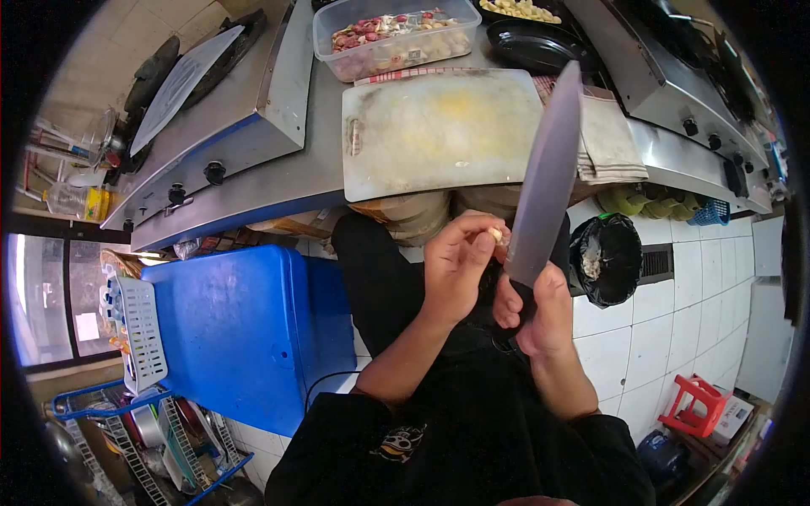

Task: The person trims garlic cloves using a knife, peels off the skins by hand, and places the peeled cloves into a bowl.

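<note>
The piece [495,234] is small, pale cream and rounded. It is pinched between the thumb and fingertips of the left hand [456,266], in front of the person's torso and on the near side of the worktop [325,114]. Its finer surface detail is too small to tell.

The right hand [544,316] has its fingers closed around the dark handle of a large knife [548,169]. The blade is broad, grey and slightly tilted, with its tip toward the far side; the fingers of both hands are close together near its base.

At the far left of the worktop, a clear plastic tub [405,59] contains small reddish and pale pieces mixed with loose skin-like bits. At the far right, a black bowl [504,20] holds pale, chunky pieces; a black dish [536,49] is just on its near side. A stained white cutting board [439,139] lies nearer than the tub, with a folded cloth [609,139] to its right.

On the floor to the right, a bin [620,282] lined with black plastic contains pale scraps [591,257].
</note>
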A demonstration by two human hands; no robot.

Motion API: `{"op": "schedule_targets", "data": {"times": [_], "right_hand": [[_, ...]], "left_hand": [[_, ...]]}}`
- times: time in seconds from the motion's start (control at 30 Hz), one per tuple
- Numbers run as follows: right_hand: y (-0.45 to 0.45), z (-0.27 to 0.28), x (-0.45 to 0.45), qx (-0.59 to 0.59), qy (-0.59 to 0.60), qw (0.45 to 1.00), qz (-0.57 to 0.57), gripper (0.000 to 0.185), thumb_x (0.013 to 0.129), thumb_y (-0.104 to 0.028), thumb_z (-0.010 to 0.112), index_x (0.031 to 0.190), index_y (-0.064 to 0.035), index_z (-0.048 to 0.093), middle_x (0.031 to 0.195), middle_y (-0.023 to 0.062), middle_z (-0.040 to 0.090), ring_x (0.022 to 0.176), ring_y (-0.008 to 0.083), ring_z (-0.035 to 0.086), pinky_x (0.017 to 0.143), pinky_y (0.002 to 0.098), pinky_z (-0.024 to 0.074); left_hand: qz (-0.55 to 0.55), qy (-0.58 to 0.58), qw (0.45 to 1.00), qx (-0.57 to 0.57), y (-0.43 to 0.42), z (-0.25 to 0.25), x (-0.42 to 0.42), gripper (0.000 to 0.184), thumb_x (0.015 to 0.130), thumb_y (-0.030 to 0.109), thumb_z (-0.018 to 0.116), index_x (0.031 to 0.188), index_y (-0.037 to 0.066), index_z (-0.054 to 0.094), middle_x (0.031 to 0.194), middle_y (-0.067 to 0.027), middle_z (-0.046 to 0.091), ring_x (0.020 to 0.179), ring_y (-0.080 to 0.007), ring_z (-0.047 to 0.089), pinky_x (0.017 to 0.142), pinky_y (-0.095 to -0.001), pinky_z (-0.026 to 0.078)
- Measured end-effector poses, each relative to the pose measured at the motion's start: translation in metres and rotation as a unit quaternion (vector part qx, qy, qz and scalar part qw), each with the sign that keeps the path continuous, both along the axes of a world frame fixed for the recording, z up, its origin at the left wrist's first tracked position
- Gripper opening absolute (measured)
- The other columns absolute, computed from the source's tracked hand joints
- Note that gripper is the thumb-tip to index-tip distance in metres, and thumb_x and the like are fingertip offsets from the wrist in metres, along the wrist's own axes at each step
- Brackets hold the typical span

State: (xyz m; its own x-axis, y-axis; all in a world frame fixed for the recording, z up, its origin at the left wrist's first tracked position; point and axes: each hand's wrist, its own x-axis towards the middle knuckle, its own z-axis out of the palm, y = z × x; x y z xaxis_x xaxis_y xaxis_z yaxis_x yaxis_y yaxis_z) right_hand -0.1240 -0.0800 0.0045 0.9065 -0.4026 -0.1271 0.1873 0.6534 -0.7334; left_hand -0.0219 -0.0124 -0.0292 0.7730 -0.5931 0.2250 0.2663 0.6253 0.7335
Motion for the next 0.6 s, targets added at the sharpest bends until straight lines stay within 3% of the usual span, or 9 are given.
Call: {"op": "schedule_targets", "data": {"times": [0.03,0.1,0.13,0.23,0.3,0.43,0.6], "right_hand": [[-0.001,0.0,0.001,0.001,0.0,1.0,0.0,0.053,0.091,-0.046,0.051,0.111,0.0027,0.054,0.06,0.003,0.047,0.046,0.009,0.042,0.043,0.0208,0.036],[-0.003,-0.001,0.0,-0.14,0.025,0.99,-0.024,0.052,0.092,-0.044,0.051,0.112,0.0035,0.054,0.06,0.0028,0.047,0.047,0.0086,0.042,0.044,0.0203,0.0356],[-0.004,-0.001,0.0,-0.139,0.025,0.99,-0.025,0.052,0.092,-0.044,0.051,0.112,0.0035,0.054,0.06,0.0028,0.047,0.047,0.0086,0.042,0.044,0.0203,0.0356],[-0.006,-0.002,-0.001,-0.109,0.024,0.994,-0.006,0.053,0.092,-0.046,0.051,0.111,0.0038,0.054,0.061,0.003,0.047,0.048,0.0083,0.042,0.045,0.0199,0.0355],[-0.004,-0.003,-0.002,-0.014,0.004,1.0,0.009,0.055,0.092,-0.047,0.05,0.111,0.0036,0.053,0.061,0.0031,0.047,0.048,0.0087,0.042,0.045,0.0206,0.0362],[0.0,-0.009,-0.003,0.025,-0.002,1.0,0.008,0.056,0.091,-0.048,0.05,0.111,0.0035,0.052,0.062,0.0033,0.047,0.048,0.0092,0.042,0.045,0.0218,0.0368],[0.005,-0.013,-0.004,0.047,0.001,0.999,0.002,0.056,0.092,-0.049,0.049,0.113,0.0031,0.051,0.064,0.0039,0.048,0.049,0.0088,0.042,0.045,0.0215,0.0368]], "left_hand": [[0.049,-0.081,0.993,0.074,0.002,0.001,0.001,0.018,0.09,0.006,0.058,0.106,-0.004,0.059,0.093,-0.0076,0.057,0.082,-0.0108,0.057,0.071,-0.0234,0.048],[0.064,-0.106,0.989,0.076,0.002,0.001,-0.001,0.019,0.09,0.006,0.059,0.105,-0.004,0.06,0.093,-0.0075,0.058,0.081,-0.0102,0.057,0.07,-0.0228,0.048],[0.078,-0.13,0.985,0.077,0.002,0.001,-0.002,0.019,0.089,0.006,0.06,0.104,-0.005,0.06,0.092,-0.0074,0.059,0.08,-0.0096,0.057,0.07,-0.0221,0.048],[0.036,-0.071,0.991,0.104,0.005,0.003,-0.003,0.019,0.09,0.009,0.06,0.102,-0.006,0.061,0.088,-0.0058,0.061,0.076,-0.008,0.057,0.067,-0.0211,0.047],[0.046,-0.053,0.991,0.116,0.005,0.006,-0.007,0.019,0.091,0.011,0.059,0.101,-0.005,0.061,0.086,-0.0046,0.061,0.075,-0.0074,0.056,0.066,-0.0205,0.046],[0.078,0.008,0.991,0.11,-0.003,0.001,-0.012,0.023,0.095,0.016,0.054,0.102,-0.005,0.061,0.083,-0.0029,0.062,0.071,-0.0063,0.054,0.064,-0.019,0.044],[0.139,-0.058,0.973,0.176,-0.003,0.005,-0.019,0.031,0.098,0.021,0.047,0.105,-0.006,0.059,0.078,-0.0039,0.06,0.071,-0.0093,0.055,0.064,-0.022,0.044]]}}
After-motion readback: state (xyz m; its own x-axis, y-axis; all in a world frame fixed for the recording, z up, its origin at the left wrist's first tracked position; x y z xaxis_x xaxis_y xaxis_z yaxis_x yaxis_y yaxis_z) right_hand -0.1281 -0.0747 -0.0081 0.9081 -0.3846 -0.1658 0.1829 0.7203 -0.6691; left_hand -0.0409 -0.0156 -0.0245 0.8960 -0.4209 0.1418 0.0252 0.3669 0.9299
